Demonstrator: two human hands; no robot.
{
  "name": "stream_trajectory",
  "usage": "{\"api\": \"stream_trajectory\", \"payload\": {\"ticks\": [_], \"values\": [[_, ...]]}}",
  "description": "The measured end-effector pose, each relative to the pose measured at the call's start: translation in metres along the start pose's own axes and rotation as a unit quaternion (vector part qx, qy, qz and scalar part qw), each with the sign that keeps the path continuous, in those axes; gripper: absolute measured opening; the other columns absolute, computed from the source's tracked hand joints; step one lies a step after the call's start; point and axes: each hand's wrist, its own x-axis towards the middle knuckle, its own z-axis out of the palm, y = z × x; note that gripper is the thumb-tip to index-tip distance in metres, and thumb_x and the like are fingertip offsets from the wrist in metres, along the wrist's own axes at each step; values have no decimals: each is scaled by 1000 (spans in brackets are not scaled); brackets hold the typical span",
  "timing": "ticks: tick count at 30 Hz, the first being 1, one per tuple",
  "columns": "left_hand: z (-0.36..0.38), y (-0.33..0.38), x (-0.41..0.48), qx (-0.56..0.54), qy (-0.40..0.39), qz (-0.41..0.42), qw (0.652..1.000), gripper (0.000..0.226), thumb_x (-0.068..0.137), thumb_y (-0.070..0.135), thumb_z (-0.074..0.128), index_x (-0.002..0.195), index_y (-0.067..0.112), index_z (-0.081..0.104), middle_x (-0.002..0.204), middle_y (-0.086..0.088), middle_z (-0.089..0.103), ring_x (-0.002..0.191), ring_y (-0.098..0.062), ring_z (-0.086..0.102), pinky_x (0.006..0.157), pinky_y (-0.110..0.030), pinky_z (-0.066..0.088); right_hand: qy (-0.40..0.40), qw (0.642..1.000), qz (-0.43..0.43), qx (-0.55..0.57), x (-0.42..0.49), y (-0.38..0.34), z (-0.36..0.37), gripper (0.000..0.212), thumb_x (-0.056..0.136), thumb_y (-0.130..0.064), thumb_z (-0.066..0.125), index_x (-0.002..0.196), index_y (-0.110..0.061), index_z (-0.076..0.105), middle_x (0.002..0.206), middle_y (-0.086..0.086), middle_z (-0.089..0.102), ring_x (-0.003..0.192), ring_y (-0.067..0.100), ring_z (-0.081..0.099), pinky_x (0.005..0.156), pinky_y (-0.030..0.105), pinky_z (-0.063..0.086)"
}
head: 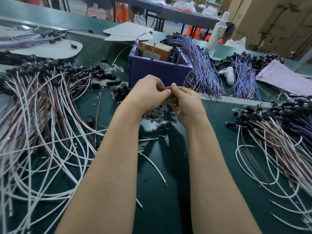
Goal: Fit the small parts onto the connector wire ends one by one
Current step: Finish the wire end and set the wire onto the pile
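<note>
Head view: two bare forearms reach in from the bottom edge, and the hands meet mid-frame.
Wire piles: five. White/brown pile (42, 124) at left, purple bundle (30, 38) far left at the back, blue/purple bundle (200, 65) right of the bin, second blue bundle (243, 73) beyond it, white/brown pile (278, 141) at right. All have black ends.
Loose bits: black caps (119, 92) left of the hands, clear bulbs (158, 114) heaped under the hands. Too many to count.
Singles: one blue bin (157, 71) with one brown box (157, 49) inside, one white controller (228, 74), one bottle (217, 31), one paper sheet (283, 78).
Surface: dark green bench mat (168, 191), with one loose white wire (155, 168) lying between the forearms.
Room: workshop, another table at the back, stacked cartons (278, 22) at back right.
Left hand (148, 92): fingers curled, thumb and fingertips pinching the part.
Right hand (184, 102): fingers curled, tips touching the left hand's and pinching the same part.
Black part (169, 89): small, caught between both sets of fingertips, above the bulbs and just in front of the bin. Can't tell whether a wire is attached, the fingers hide it.
</note>
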Motion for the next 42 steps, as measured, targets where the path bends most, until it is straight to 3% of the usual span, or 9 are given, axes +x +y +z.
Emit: {"api": "stream_trajectory", "payload": {"ticks": [6,11,16,23,28,33,37,40,42], "values": [[5,-4,-2,-10,-18,-2,1000,14,92,27,60,88,16,67,76,2,71,68,-8,59,66,-24,44,15,998,37,-43,3,5,-5,32,99,-11,47,69,-6,57,44,-3,54,40,9,44,40,15,31],[6,-2,1,18,-13,-32,999,22,92,30,57,83,15,69,78,-2,72,76,-17,64,78,-34,53,67,938,-108,-322,4,10,-2,23,97,-18,50,80,-9,62,73,3,60,71,17,55,71,36,48],[4,0,1,16,-11,-33,999,21,92,29,58,82,14,70,77,-2,72,80,-17,66,78,-31,52,52,981,-57,-178,4,10,0,28,99,-14,47,75,-8,60,56,-5,51,42,-2,45,48,15,37],[7,-4,-1,65,-13,-20,998,16,93,27,58,93,15,69,80,-1,72,87,-17,67,85,-33,52,19,994,39,-103,6,13,-11,28,97,-10,51,69,-7,55,61,4,46,54,11,32,51,21,23],[10,-3,-1,73,-9,-26,997,10,93,27,58,95,20,66,90,-2,71,94,-21,65,92,-39,49,26,987,27,-157,6,11,-13,25,96,-15,54,72,-10,60,65,4,54,56,12,42,53,21,34],[11,13,1,167,53,-63,983,25,92,39,56,115,31,60,121,3,58,119,-23,50,97,-40,33,24,990,-22,-139,2,4,-7,17,96,-11,54,80,-9,61,80,10,63,75,19,60,81,34,54],[1,33,-1,72,20,37,996,39,91,48,55,92,10,64,87,-2,67,71,-10,59,65,-21,45,111,993,-27,-25,0,-4,-13,11,96,-9,54,95,2,56,79,11,61,68,17,59,69,27,54],[8,40,-10,-23,-175,-49,983,61,95,58,37,88,4,64,58,-3,68,41,-11,46,40,-16,39,149,988,-15,43,0,-8,-20,7,96,-10,54,91,-5,57,74,5,58,62,12,54,56,21,49],[13,34,-10,-102,-184,-104,972,54,97,57,30,97,10,56,60,-5,67,42,-11,43,42,-16,37,156,987,-11,30,0,-8,-22,19,96,-13,55,77,-10,56,64,2,53,54,9,48,50,18,43]]}}
